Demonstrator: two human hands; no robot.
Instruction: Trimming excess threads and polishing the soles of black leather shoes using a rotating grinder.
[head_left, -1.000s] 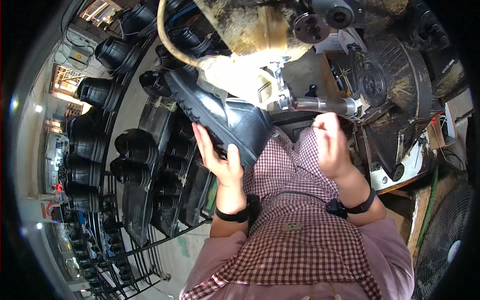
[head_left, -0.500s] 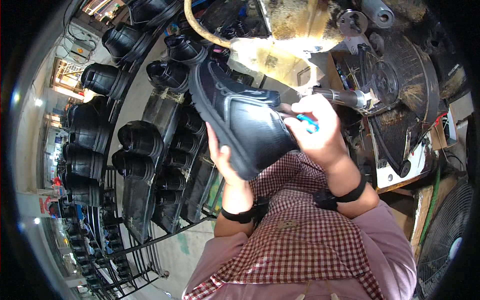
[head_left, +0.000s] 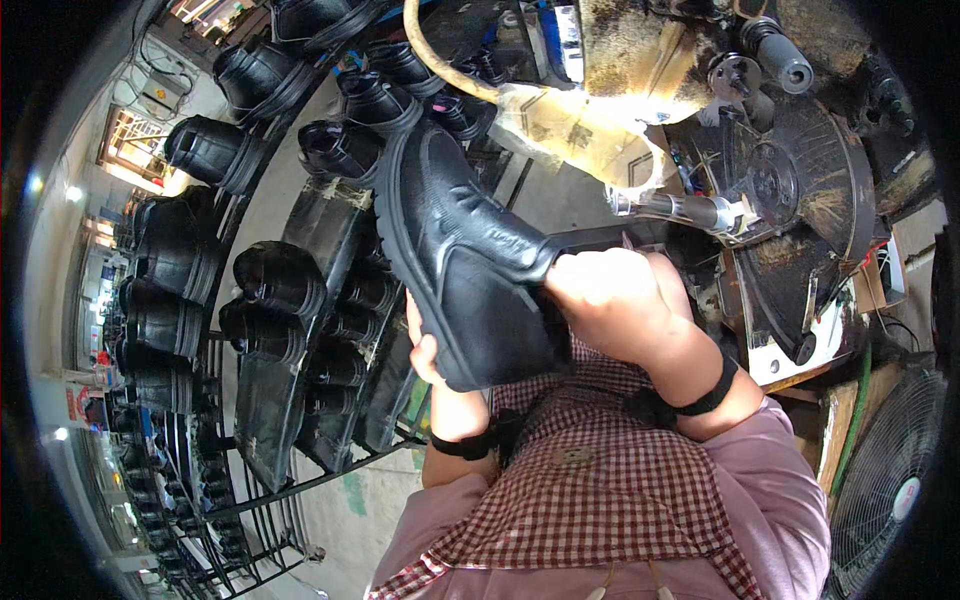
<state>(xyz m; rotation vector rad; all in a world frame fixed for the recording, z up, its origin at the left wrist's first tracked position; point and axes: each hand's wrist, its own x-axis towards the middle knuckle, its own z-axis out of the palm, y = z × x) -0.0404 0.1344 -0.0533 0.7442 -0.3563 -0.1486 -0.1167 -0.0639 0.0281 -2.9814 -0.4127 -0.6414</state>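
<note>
A black leather shoe [head_left: 470, 260] with a thick ridged sole is held tilted in front of my apron, its toe up and to the left. My left hand [head_left: 424, 350] is closed on it from the sole side, near the heel; part of that hand is hidden behind the shoe. At the shoe's collar, my right hand [head_left: 618, 300] is closed with its back toward me. Its fingertips are hidden, and whatever they hold does not show.
On the left stand racks [head_left: 275, 420] with several black shoes [head_left: 277, 277]. A machine with a black wheel [head_left: 775, 185] and a metal spindle [head_left: 680, 209] is at the right, beside a yellowed plastic sheet [head_left: 570, 130]. A caged fan [head_left: 885, 480] stands at the lower right.
The shoe has turned so its upper and laces face me more, and its heel has dropped slightly. My right hand has rolled over, and the blue tool seen in it is out of sight.
</note>
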